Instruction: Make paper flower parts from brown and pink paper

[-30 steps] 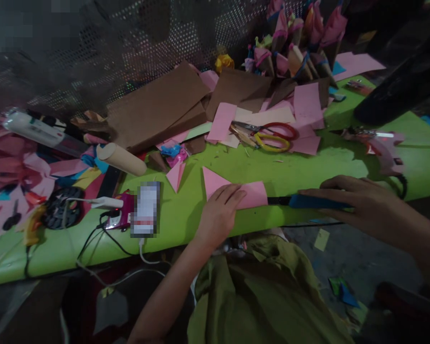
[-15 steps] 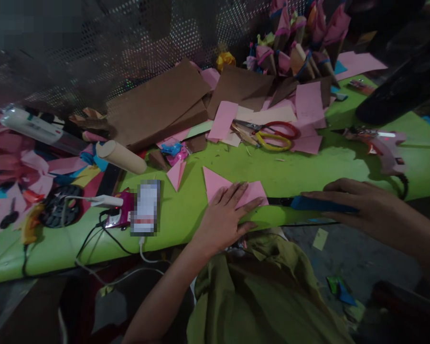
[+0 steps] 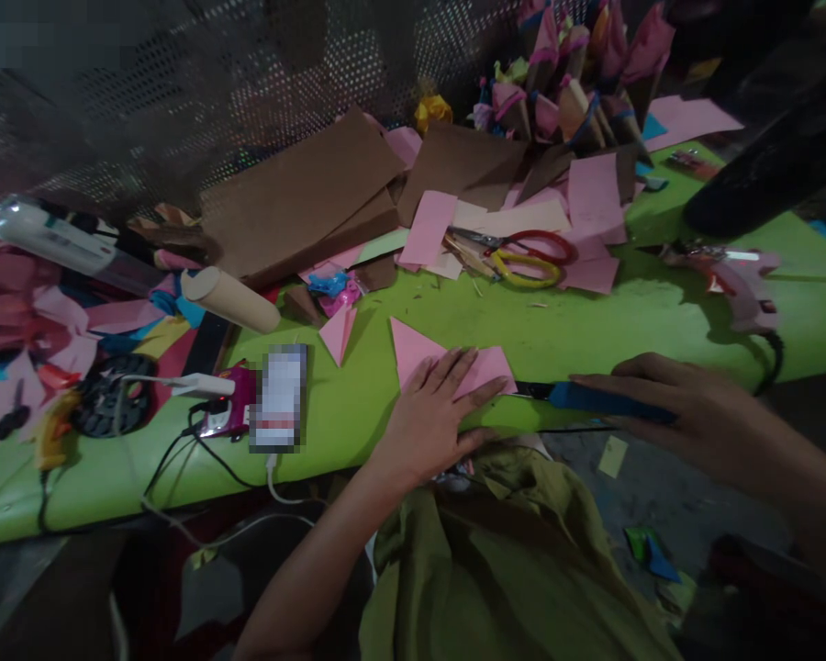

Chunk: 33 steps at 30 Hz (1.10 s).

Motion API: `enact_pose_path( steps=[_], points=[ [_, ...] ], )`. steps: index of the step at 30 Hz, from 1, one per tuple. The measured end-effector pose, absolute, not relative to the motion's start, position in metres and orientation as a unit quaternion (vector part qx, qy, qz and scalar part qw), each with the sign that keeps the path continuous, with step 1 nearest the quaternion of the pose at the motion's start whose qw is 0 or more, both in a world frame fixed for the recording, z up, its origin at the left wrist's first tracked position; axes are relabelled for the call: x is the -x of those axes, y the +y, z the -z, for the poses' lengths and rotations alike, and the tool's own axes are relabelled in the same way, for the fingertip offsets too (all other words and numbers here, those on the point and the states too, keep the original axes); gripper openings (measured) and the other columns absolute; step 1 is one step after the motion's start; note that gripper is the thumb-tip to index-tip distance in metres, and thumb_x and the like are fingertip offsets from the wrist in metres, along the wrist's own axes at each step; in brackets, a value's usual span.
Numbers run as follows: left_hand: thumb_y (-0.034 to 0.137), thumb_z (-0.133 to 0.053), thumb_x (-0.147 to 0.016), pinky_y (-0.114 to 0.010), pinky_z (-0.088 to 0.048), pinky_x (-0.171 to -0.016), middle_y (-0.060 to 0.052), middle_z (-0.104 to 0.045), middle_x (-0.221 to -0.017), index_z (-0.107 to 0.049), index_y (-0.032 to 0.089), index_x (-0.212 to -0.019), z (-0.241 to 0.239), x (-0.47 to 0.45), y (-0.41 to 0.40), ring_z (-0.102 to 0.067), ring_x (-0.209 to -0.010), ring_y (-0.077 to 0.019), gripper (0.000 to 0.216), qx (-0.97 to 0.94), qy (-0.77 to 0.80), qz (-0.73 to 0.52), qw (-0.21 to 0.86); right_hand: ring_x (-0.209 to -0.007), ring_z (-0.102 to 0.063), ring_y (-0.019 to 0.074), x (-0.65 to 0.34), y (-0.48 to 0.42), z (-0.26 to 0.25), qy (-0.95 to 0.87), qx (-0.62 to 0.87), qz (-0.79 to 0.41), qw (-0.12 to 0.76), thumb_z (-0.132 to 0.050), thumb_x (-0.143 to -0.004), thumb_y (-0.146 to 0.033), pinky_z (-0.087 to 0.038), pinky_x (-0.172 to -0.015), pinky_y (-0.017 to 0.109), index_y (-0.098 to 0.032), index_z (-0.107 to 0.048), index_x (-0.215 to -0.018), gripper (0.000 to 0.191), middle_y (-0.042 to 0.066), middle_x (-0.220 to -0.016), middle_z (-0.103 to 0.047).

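Observation:
My left hand (image 3: 433,418) lies flat with spread fingers on a pink paper sheet (image 3: 413,349) near the front edge of the green table (image 3: 592,321). My right hand (image 3: 675,408) grips the blue handle of a utility knife (image 3: 578,397), held flat on the table. The knife's dark blade end points left and reaches the right edge of the pink paper.
Red and yellow scissors (image 3: 523,257) lie behind on pink paper scraps. Brown card sheets (image 3: 303,202), a cardboard tube (image 3: 230,298), paper cones (image 3: 578,83), a glue gun (image 3: 736,275) and a phone (image 3: 279,399) on cables crowd the table. A small pink triangle (image 3: 337,332) lies left of the sheet.
My left hand spread its fingers and slid down toward the table edge on the pink paper. My right hand with the knife shifted slightly left and lower.

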<state>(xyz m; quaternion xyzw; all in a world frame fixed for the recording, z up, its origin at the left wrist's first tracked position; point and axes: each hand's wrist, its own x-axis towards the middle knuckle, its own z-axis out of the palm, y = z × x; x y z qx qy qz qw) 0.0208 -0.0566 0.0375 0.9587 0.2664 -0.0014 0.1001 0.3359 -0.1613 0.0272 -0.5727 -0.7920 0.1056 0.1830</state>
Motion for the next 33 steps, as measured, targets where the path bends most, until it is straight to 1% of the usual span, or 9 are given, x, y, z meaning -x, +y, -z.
enact_pose_path(
  steps=[6,11,15,19,22,26,28,31,33],
  points=[
    [0.06,-0.044,-0.099,-0.053,-0.026,-0.124,-0.009,-0.024,-0.171,-0.028,0.038,-0.16,-0.037,-0.021,-0.057,-0.024,-0.157,-0.0301,0.067,-0.958,0.268,0.003,0.101,-0.077,-0.069,0.0208,-0.33,-0.168,-0.028,-0.788,0.575,-0.11,0.189,-0.048,-0.101,-0.042,-0.056,-0.064,0.032,-0.031,-0.067,-0.135,0.04,0.008,-0.099,-0.067],
    [0.062,-0.047,-0.097,-0.054,-0.026,-0.124,-0.009,-0.024,-0.171,-0.03,0.037,-0.16,-0.035,-0.022,-0.057,-0.025,-0.156,-0.0309,0.069,-0.958,0.268,-0.003,0.105,-0.071,-0.069,0.0201,-0.321,-0.168,-0.028,-0.797,0.568,-0.081,0.188,-0.046,-0.103,-0.039,-0.055,-0.059,0.032,-0.025,-0.069,-0.131,0.04,0.009,-0.095,-0.067],
    [0.061,-0.047,-0.098,-0.053,-0.026,-0.124,-0.009,-0.023,-0.171,-0.031,0.036,-0.159,-0.036,-0.022,-0.058,-0.023,-0.157,-0.0306,0.069,-0.956,0.272,0.001,0.113,-0.073,-0.069,0.0195,-0.318,-0.167,-0.027,-0.806,0.556,-0.093,0.181,-0.049,-0.102,-0.038,-0.055,-0.06,0.03,-0.026,-0.067,-0.135,0.039,0.008,-0.095,-0.067],
    [0.065,-0.044,-0.097,-0.054,-0.025,-0.124,-0.01,-0.026,-0.17,-0.034,0.035,-0.159,-0.036,-0.026,-0.061,-0.024,-0.157,-0.0304,0.069,-0.953,0.281,-0.005,0.117,-0.073,-0.069,0.02,-0.313,-0.17,-0.027,-0.801,0.56,-0.083,0.197,-0.048,-0.102,-0.039,-0.055,-0.06,0.031,-0.024,-0.069,-0.131,0.039,0.008,-0.092,-0.067],
    [0.065,-0.044,-0.097,-0.055,-0.024,-0.125,-0.01,-0.026,-0.17,-0.036,0.034,-0.158,-0.036,-0.03,-0.064,-0.025,-0.156,-0.0309,0.069,-0.947,0.297,-0.007,0.121,-0.073,-0.069,0.0199,-0.304,-0.171,-0.027,-0.796,0.568,-0.07,0.196,-0.045,-0.104,-0.038,-0.055,-0.061,0.031,-0.021,-0.069,-0.13,0.039,0.009,-0.093,-0.067],
    [0.066,-0.041,-0.098,-0.057,-0.023,-0.125,-0.01,-0.027,-0.17,-0.036,0.032,-0.158,-0.039,-0.033,-0.065,-0.023,-0.157,-0.0317,0.069,-0.938,0.311,-0.009,0.151,-0.072,-0.069,0.0198,-0.292,-0.171,-0.028,-0.797,0.569,-0.051,0.194,-0.041,-0.105,-0.04,-0.055,-0.06,0.032,-0.02,-0.069,-0.129,0.041,0.009,-0.093,-0.067],
    [0.058,-0.035,-0.102,-0.053,-0.026,-0.126,-0.008,-0.029,-0.169,-0.037,0.031,-0.158,-0.043,-0.029,-0.061,-0.024,-0.157,-0.0275,0.062,-0.933,0.312,-0.019,0.176,-0.07,-0.069,0.0193,-0.29,-0.169,-0.03,-0.799,0.569,-0.041,0.193,-0.04,-0.105,-0.041,-0.055,-0.059,0.032,-0.02,-0.069,-0.127,0.042,0.009,-0.092,-0.068],
    [0.04,-0.027,-0.108,-0.045,-0.032,-0.125,-0.005,-0.035,-0.167,-0.043,0.03,-0.154,-0.047,-0.02,-0.051,-0.031,-0.155,-0.0199,0.05,-0.931,0.311,-0.035,0.19,-0.066,-0.068,0.0184,-0.29,-0.167,-0.032,-0.8,0.567,-0.029,0.196,-0.038,-0.106,-0.042,-0.054,-0.056,0.031,-0.018,-0.071,-0.123,0.045,0.009,-0.089,-0.068],
    [0.033,-0.03,-0.108,-0.049,-0.03,-0.125,-0.004,-0.037,-0.166,-0.045,0.033,-0.153,-0.047,-0.013,-0.044,-0.032,-0.155,-0.0209,0.048,-0.938,0.304,-0.024,0.162,-0.064,-0.068,0.0181,-0.291,-0.166,-0.033,-0.801,0.563,-0.03,0.202,-0.037,-0.106,-0.043,-0.054,-0.054,0.03,-0.018,-0.072,-0.122,0.046,0.009,-0.088,-0.068]
  ],
)
